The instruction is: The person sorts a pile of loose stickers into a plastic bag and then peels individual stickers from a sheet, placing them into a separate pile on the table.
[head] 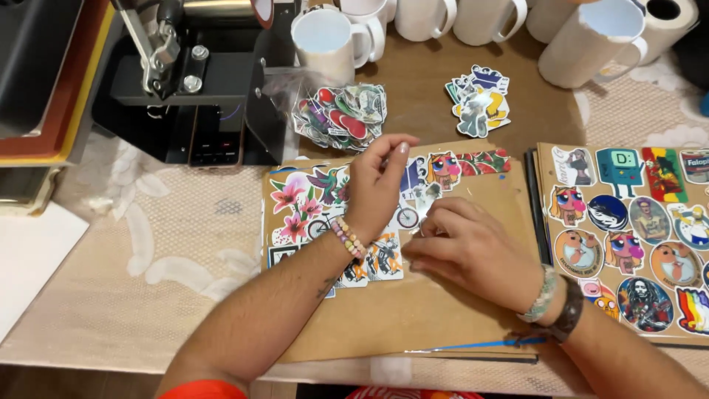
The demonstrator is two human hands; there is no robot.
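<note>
A brown board (436, 295) lies in front of me, its upper left covered with colourful stickers (303, 199). My left hand (377, 181) is raised over those stickers, its fingers pinching a small pale sticker (427, 196) near the board's top middle. My right hand (473, 247) rests flat on the board just below and right of that sticker, its fingertips touching the sticker's edge. Both wrists wear bracelets.
A second brown board (628, 222) full of stickers lies to the right. A clear bag of stickers (341, 114) and a loose sticker pile (478, 100) sit behind. Several white mugs (591, 41) line the back. A black press machine (192, 81) stands at back left.
</note>
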